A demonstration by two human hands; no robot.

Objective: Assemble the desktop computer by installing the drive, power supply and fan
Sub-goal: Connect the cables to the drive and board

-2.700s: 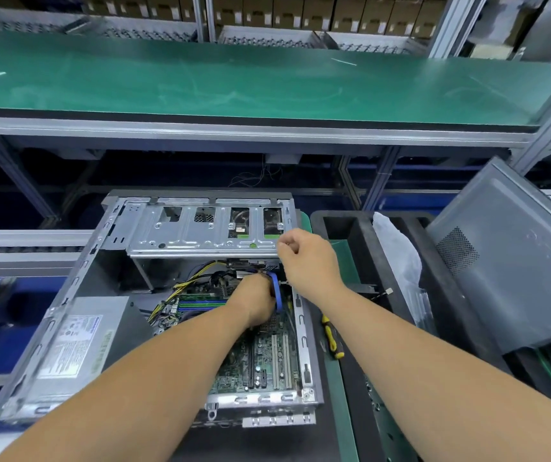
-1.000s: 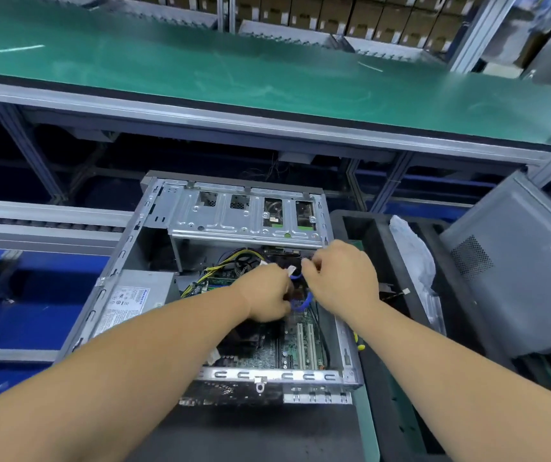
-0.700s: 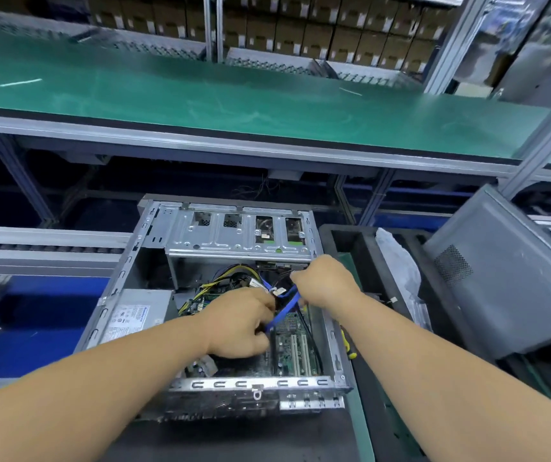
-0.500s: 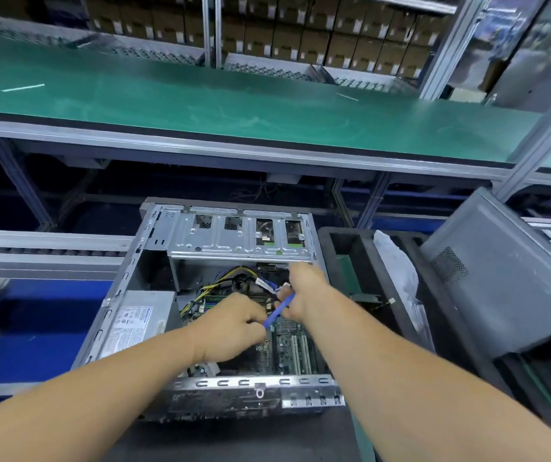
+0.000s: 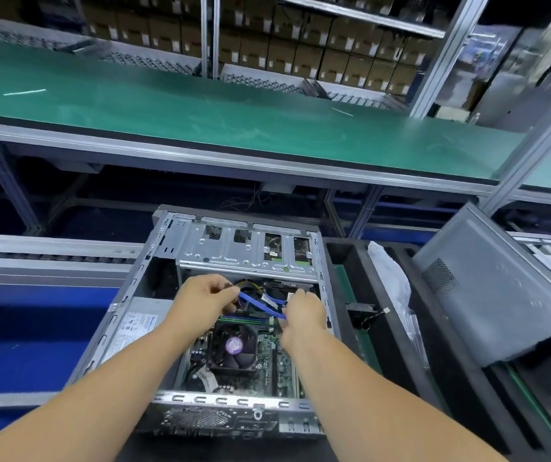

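An open metal computer case lies flat in front of me. Its silver drive cage sits at the far end. The power supply with a white label fills the left side. A black CPU fan sits on the green motherboard. My left hand and my right hand each pinch one end of a flat blue data cable, stretched between them just below the drive cage. Yellow and black power wires bunch behind the cable.
A grey side panel leans at the right. A black tray beside the case holds a white plastic bag and a small cable. A green conveyor shelf runs above, roller rails at the left.
Both hands rose out of the lower case toward the drive cage and spread apart, pulling the blue cable straight between them. The CPU fan, hidden under my left hand before, now shows.
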